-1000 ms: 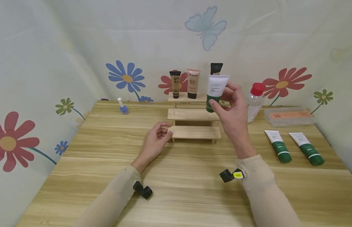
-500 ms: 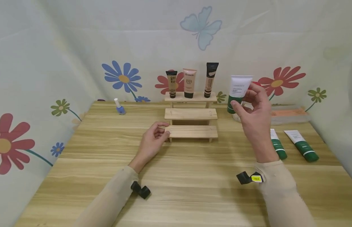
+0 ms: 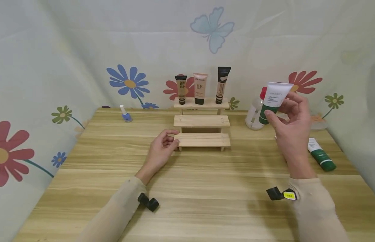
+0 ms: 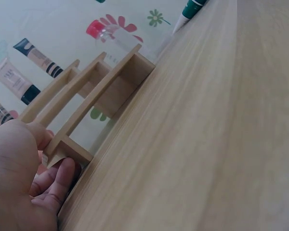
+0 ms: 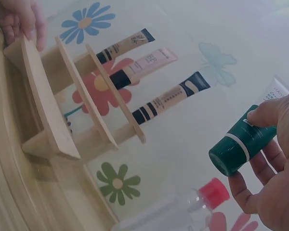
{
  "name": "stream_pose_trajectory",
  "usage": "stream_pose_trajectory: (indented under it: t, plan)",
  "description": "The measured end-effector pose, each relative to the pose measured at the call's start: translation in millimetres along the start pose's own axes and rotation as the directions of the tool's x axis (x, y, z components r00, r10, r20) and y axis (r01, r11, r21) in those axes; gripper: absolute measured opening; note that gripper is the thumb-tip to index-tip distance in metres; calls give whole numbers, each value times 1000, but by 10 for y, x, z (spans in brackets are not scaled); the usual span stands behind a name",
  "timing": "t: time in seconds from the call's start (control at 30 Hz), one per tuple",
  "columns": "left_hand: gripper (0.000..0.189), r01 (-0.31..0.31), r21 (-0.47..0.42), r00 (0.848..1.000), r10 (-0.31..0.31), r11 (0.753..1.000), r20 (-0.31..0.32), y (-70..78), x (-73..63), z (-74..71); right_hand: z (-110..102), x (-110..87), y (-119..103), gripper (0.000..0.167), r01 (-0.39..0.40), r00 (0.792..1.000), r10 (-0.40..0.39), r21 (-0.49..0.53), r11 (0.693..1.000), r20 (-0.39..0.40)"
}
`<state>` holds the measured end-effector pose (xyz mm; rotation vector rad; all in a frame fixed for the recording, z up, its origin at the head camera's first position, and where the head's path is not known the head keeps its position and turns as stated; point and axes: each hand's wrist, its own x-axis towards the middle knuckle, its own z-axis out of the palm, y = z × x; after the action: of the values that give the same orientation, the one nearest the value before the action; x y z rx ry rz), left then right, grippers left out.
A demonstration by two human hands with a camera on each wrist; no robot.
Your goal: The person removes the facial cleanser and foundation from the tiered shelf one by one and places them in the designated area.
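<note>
My right hand [image 3: 294, 134] holds a white and green squeeze tube [image 3: 277, 97] in the air, cap end down, on the right side of the head view. Thumb and fingers pinch its green lower part, plain in the right wrist view. With my left hand [image 3: 160, 149] I grip the left end of the lowest step of a three-tier wooden display stand [image 3: 202, 139]; the left wrist view has fingers curled under that end. Upright on the top tier stand a gold and black tube [image 3: 181, 90], a pink BB cream tube [image 3: 200, 89] and a taller black-topped tube [image 3: 222, 85].
A clear bottle with a red cap [image 3: 254, 116] is partly behind the held tube. One green and white tube [image 3: 322, 155] lies at the right; another is hidden behind my right hand. A clear plastic case [image 3: 319, 124] is mostly covered. Blue nail polish [image 3: 126, 114] stands back left.
My right hand has carried the tube rightward, away from the front of the stand, uncovering the black-topped tube. The left hand keeps its grip while the view shifts slightly.
</note>
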<state>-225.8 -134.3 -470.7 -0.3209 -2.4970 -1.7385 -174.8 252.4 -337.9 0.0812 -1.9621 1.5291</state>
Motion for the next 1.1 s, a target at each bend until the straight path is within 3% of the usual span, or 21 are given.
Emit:
stream_pose_trajectory:
  t: [0.17, 0.63, 1.1]
  plan:
    - [29, 0, -9, 1000, 0, 1000, 3, 14, -3, -8, -131, -20, 57, 63, -18, 1000, 18, -11, 1000, -12]
    - [29, 6, -35, 1000, -6, 999, -1, 37, -14, -1, -345, -297, 444, 66, -137, 986, 157, -253, 958, 59]
    - [32, -1, -42, 1000, 0, 999, -9, 56, -17, 14, -336, -621, 872, 66, -199, 958, 244, -262, 944, 153]
